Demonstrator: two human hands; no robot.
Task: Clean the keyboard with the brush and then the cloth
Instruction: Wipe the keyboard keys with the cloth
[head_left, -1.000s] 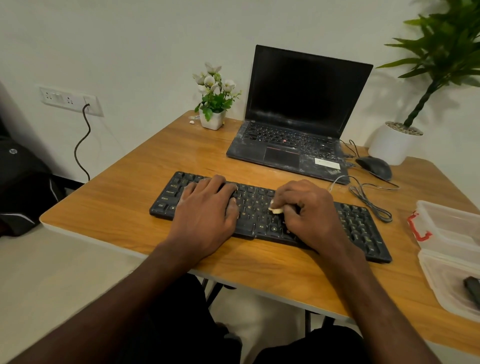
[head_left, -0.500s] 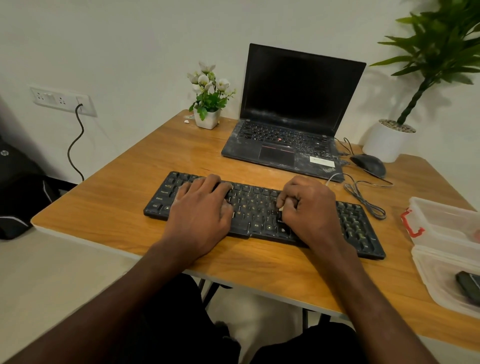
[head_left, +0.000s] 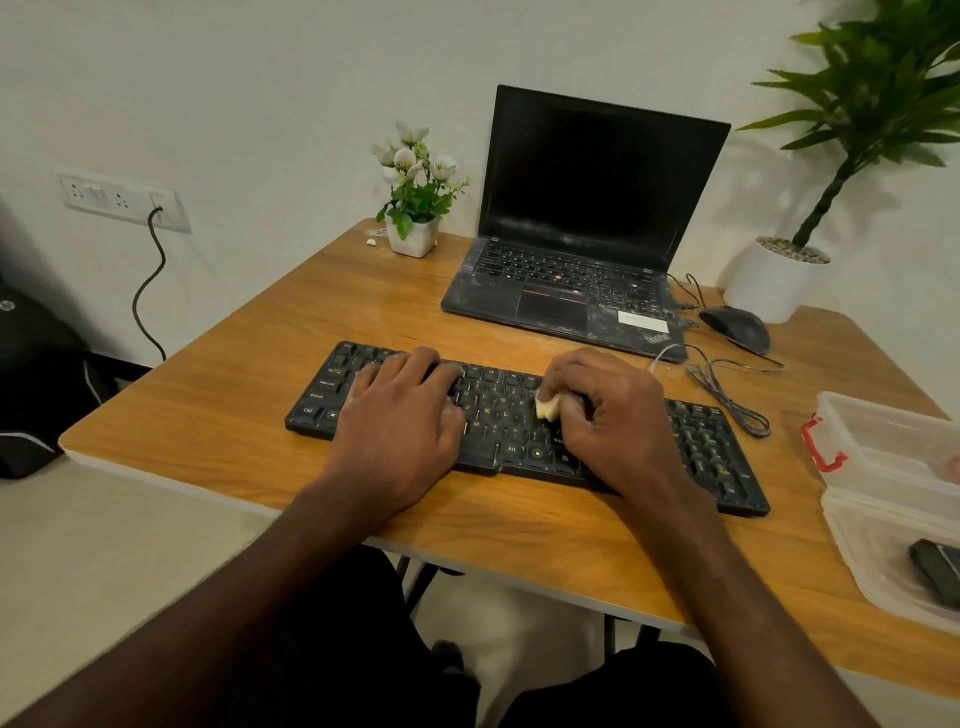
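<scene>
A black keyboard (head_left: 498, 415) lies across the wooden table (head_left: 234, 395) in front of me. My left hand (head_left: 400, 421) rests flat on its left half, fingers straight over the keys. My right hand (head_left: 613, 421) sits over the middle-right keys with curled fingers gripping a small pale yellowish cloth (head_left: 547, 407); only a corner of the cloth shows at my fingertips. A dark object (head_left: 937, 571), which I cannot identify, lies in a clear plastic container at the right edge.
A dusty black laptop (head_left: 566, 291) stands open behind the keyboard. A small flower pot (head_left: 413, 236) is at the back left, a black mouse (head_left: 735, 327) with its coiled cable and a potted plant (head_left: 774, 280) at the back right. Clear plastic containers (head_left: 883, 467) sit at right.
My right hand has slid slightly on the keys, and the pale cloth shows again at its fingertips. The left hand stays flat on the keyboard. The camera view shifted a little.
</scene>
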